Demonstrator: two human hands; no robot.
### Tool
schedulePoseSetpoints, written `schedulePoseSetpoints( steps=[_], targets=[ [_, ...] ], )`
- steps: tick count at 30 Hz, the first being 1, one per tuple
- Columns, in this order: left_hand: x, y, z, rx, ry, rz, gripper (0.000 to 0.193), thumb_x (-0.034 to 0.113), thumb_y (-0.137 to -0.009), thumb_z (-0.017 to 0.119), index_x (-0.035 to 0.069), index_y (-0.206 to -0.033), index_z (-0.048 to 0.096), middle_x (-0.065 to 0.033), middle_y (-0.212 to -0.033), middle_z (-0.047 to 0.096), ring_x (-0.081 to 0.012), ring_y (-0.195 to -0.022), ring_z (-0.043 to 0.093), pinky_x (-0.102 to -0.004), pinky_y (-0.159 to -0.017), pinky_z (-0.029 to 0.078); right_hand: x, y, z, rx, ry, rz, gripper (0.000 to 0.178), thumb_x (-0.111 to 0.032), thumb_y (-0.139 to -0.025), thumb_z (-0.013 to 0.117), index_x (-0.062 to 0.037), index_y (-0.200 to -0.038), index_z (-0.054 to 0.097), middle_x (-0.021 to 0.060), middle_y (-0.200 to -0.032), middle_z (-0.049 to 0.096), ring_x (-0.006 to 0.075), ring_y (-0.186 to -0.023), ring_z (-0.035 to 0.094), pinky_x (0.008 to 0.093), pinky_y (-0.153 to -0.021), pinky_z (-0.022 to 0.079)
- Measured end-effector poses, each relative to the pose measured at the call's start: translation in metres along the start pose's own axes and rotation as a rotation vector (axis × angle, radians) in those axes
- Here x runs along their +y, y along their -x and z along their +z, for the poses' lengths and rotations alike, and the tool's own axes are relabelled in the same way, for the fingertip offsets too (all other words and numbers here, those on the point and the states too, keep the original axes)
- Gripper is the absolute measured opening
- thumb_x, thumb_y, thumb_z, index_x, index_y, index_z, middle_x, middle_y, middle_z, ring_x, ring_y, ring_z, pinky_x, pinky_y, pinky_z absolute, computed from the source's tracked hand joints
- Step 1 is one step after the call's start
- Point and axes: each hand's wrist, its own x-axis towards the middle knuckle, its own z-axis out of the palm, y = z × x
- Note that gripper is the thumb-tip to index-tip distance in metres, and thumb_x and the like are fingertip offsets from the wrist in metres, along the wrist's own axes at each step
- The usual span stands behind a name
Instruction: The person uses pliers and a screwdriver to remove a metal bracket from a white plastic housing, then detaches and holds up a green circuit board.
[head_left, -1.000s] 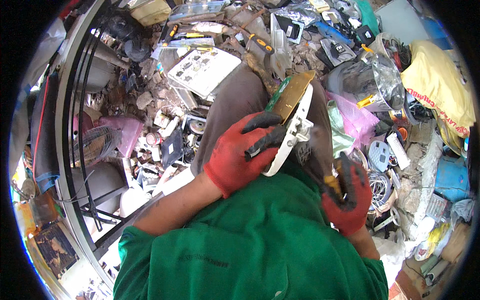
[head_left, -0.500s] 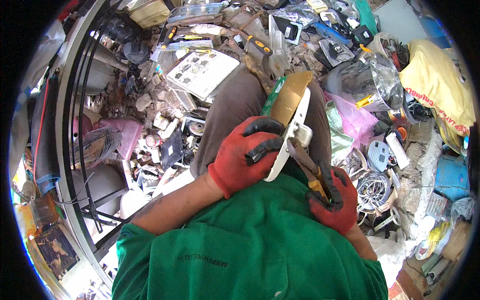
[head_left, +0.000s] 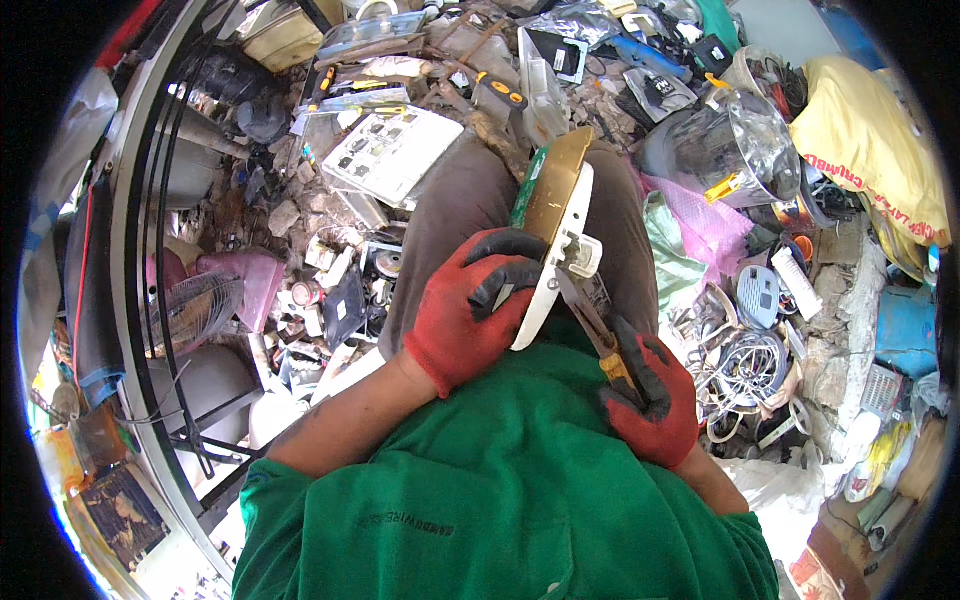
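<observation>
Over my lap, my left hand (head_left: 475, 305), in a red glove with black fingers, grips a white plastic housing (head_left: 545, 300) by its left side. A gold-coloured plate (head_left: 555, 185) with a green edge is attached to or held against that housing, pointing away from me. My right hand (head_left: 655, 395), gloved alike, is closed around the yellow-and-dark handles of pliers (head_left: 615, 365). Their metal jaws reach the housing's inner side, beside a small white raised part (head_left: 582, 257). Exactly what the jaw tips touch is too small to tell.
A white panel (head_left: 390, 150) lies beyond my left knee. Tools and scrap cover the ground ahead. To the right are a clear bucket (head_left: 735, 150), a yellow sack (head_left: 870, 150) and coiled cables (head_left: 745, 375). A metal frame (head_left: 140, 300) with a fan guard (head_left: 200, 305) stands left.
Both hands have shifted slightly left and toward me with the housing and pliers. The gold plate now appears narrower, turned more edge-on. The pliers stay against the housing.
</observation>
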Motion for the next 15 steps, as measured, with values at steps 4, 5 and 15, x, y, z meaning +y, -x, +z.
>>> schedulePoseSetpoints(
  steps=[4,5,15],
  targets=[
    [0.003,0.002,-0.001,-0.001,-0.026,0.001,0.018,0.001,-0.080,0.070,0.005,-0.098,0.071,-0.0141,-0.108,0.068,-0.0317,-0.104,0.064,-0.0389,-0.091,0.051,-0.021,-0.021,-0.012,-0.049,-0.187,0.145,0.061,-0.022,-0.075,0.078,0.0048,-0.126,0.058,0.0225,-0.119,0.064,0.0352,-0.106,0.066,0.0397,-0.094,0.050],
    [0.003,0.002,-0.001,0.000,-0.034,-0.007,0.017,0.001,-0.080,0.070,0.005,-0.097,0.071,-0.0142,-0.108,0.068,-0.0317,-0.105,0.064,-0.0391,-0.091,0.051,-0.019,-0.019,-0.015,-0.034,-0.187,0.157,0.060,-0.021,-0.075,0.078,0.0057,-0.125,0.058,0.0221,-0.118,0.064,0.0346,-0.106,0.066,0.0394,-0.094,0.050],
    [0.001,0.000,0.003,0.018,-0.039,0.015,0.015,0.004,-0.083,0.069,0.004,-0.098,0.070,-0.0151,-0.108,0.068,-0.0327,-0.108,0.062,-0.0408,-0.094,0.050,-0.020,-0.002,-0.013,0.071,-0.034,0.213,0.073,-0.019,-0.073,0.080,0.0011,-0.137,0.052,0.0259,-0.121,0.060,0.0413,-0.108,0.062,0.0445,-0.095,0.049]
  ],
)
